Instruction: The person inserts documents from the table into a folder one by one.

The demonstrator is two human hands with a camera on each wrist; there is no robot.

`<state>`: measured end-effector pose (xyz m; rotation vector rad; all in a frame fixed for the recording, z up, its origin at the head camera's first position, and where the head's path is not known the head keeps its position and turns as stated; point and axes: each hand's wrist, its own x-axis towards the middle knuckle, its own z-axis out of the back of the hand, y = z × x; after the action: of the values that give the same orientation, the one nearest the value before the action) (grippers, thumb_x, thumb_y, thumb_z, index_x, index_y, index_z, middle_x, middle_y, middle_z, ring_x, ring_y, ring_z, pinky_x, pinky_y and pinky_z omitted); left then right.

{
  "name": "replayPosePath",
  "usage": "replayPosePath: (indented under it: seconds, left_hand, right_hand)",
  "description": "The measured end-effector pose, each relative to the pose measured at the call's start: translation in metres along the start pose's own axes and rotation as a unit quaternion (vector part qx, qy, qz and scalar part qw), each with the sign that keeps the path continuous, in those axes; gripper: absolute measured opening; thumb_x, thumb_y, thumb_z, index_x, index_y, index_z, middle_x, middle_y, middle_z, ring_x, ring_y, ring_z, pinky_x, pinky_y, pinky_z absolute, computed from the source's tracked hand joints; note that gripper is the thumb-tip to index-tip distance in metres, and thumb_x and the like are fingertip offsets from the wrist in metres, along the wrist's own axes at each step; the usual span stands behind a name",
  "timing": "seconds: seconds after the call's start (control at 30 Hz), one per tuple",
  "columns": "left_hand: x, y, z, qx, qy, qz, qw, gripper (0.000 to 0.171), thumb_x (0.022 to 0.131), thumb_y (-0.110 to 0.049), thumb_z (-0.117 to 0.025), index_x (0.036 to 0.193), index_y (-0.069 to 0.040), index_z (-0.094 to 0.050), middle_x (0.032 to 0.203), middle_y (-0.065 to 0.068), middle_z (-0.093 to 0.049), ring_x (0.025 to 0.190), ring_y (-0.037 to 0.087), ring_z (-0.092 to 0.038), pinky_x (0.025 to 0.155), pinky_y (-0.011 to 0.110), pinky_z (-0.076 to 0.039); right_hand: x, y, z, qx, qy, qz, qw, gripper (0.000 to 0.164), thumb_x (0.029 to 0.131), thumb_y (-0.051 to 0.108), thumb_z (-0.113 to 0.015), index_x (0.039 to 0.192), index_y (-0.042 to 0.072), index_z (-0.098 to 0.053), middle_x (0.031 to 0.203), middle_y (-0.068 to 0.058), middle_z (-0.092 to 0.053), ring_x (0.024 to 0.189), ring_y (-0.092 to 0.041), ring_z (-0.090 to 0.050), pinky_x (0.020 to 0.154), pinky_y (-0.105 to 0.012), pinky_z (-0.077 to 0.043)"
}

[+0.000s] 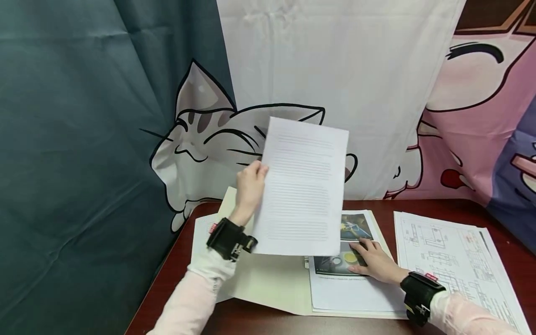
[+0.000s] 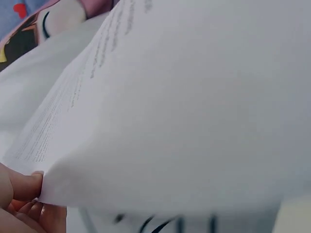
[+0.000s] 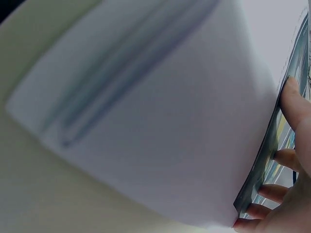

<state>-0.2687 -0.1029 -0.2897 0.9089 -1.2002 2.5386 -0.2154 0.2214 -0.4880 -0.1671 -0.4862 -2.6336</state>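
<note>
My left hand (image 1: 250, 186) pinches a printed sheet of paper (image 1: 301, 186) by its left edge, holding it up above the desk. In the left wrist view the sheet bends away from the thumb and fingers (image 2: 26, 187), and lines of text show on it. My right hand (image 1: 377, 260) rests with spread fingers on a page with colour pictures (image 1: 335, 265), the top of a paper stack in an open cream folder (image 1: 272, 284). The raised sheet hides part of the folder's middle and the upper left of that page. In the right wrist view, the fingers (image 3: 291, 102) lie across the dark picture.
Sheets with technical line drawings (image 1: 456, 265) lie on the reddish-brown desk (image 1: 259, 321) at the right. More white paper (image 1: 203, 232) sticks out under the folder's left side. A cartoon-printed curtain (image 1: 104, 116) hangs behind the desk.
</note>
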Motion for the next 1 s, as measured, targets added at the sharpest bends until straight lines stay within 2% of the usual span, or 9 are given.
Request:
replayPosePath:
  seconds: [0.1, 0.2, 0.3, 0.37, 0.5, 0.63, 0.83, 1.0]
  left_hand:
    - [-0.011, 0.007, -0.029, -0.011, 0.035, 0.026, 0.9990, 0.019, 0.097, -0.015, -0.057, 0.095, 0.001, -0.067, 0.088, 0.020, -0.072, 0.072, 0.031, -0.064, 0.063, 0.040, -0.050]
    - [-0.023, 0.016, -0.054, -0.021, 0.056, 0.049, 0.9970, 0.019, 0.097, -0.014, -0.057, 0.094, 0.002, -0.067, 0.085, 0.020, -0.071, 0.068, 0.029, -0.062, 0.059, 0.035, -0.047]
    - [-0.034, 0.025, -0.071, -0.035, 0.079, 0.079, 0.9931, 0.019, 0.097, -0.012, -0.056, 0.096, 0.004, -0.067, 0.082, 0.020, -0.069, 0.063, 0.025, -0.059, 0.054, 0.028, -0.041]
    - [-0.039, 0.031, -0.079, -0.038, 0.088, 0.097, 0.9907, 0.020, 0.097, -0.011, -0.056, 0.098, 0.005, -0.067, 0.082, 0.020, -0.069, 0.062, 0.023, -0.058, 0.053, 0.025, -0.039]
    - [-0.046, 0.041, -0.089, -0.020, 0.096, 0.119, 0.9881, 0.019, 0.096, -0.011, -0.057, 0.097, 0.005, -0.067, 0.084, 0.021, -0.069, 0.063, 0.023, -0.058, 0.053, 0.025, -0.039]
    - [-0.050, 0.045, -0.092, -0.017, 0.101, 0.135, 0.9856, 0.019, 0.096, -0.012, -0.057, 0.096, 0.005, -0.066, 0.082, 0.020, -0.068, 0.063, 0.023, -0.057, 0.053, 0.025, -0.038]
    - [-0.050, 0.046, -0.094, -0.024, 0.113, 0.153, 0.9815, 0.020, 0.097, -0.013, -0.056, 0.099, 0.004, -0.066, 0.081, 0.019, -0.067, 0.061, 0.020, -0.055, 0.052, 0.023, -0.036]
    - [-0.051, 0.047, -0.096, -0.023, 0.117, 0.153, 0.9810, 0.020, 0.098, -0.013, -0.055, 0.100, 0.004, -0.066, 0.081, 0.019, -0.067, 0.061, 0.021, -0.056, 0.052, 0.023, -0.037]
  right_hand:
    - [0.001, -0.002, -0.001, -0.021, -0.002, 0.002, 1.000, 0.067, 0.079, 0.036, -0.077, 0.129, -0.003, -0.056, 0.128, -0.032, -0.050, 0.111, -0.050, -0.051, 0.086, -0.057, -0.048]
    - [0.003, -0.005, -0.004, -0.053, -0.013, 0.028, 0.998, 0.054, 0.080, 0.028, -0.076, 0.122, -0.003, -0.062, 0.125, -0.030, -0.055, 0.111, -0.046, -0.051, 0.090, -0.056, -0.045]
    - [0.004, -0.006, -0.005, -0.069, -0.024, 0.053, 0.996, 0.038, 0.085, 0.020, -0.070, 0.116, -0.002, -0.067, 0.122, -0.027, -0.058, 0.110, -0.042, -0.052, 0.092, -0.055, -0.042]
    - [0.005, -0.006, -0.005, -0.072, -0.018, 0.059, 0.996, 0.034, 0.087, 0.020, -0.066, 0.115, 0.000, -0.067, 0.123, -0.026, -0.059, 0.111, -0.041, -0.051, 0.092, -0.055, -0.041]
    - [0.008, -0.002, -0.002, -0.054, 0.021, 0.005, 0.998, 0.048, 0.086, 0.027, -0.069, 0.124, -0.002, -0.062, 0.128, -0.030, -0.054, 0.114, -0.045, -0.050, 0.093, -0.058, -0.043]
    - [0.012, 0.000, 0.004, -0.045, 0.053, -0.046, 0.997, 0.062, 0.082, 0.031, -0.074, 0.129, -0.006, -0.056, 0.130, -0.031, -0.050, 0.115, -0.048, -0.049, 0.093, -0.058, -0.044]
    - [0.020, -0.003, 0.013, -0.032, 0.047, -0.075, 0.996, 0.054, 0.085, 0.022, -0.072, 0.124, -0.010, -0.056, 0.122, -0.028, -0.055, 0.111, -0.046, -0.052, 0.091, -0.054, -0.048]
    - [0.023, -0.006, 0.017, -0.001, 0.015, -0.076, 0.997, 0.031, 0.090, 0.010, -0.063, 0.115, -0.009, -0.060, 0.110, -0.024, -0.062, 0.100, -0.039, -0.059, 0.082, -0.048, -0.052]
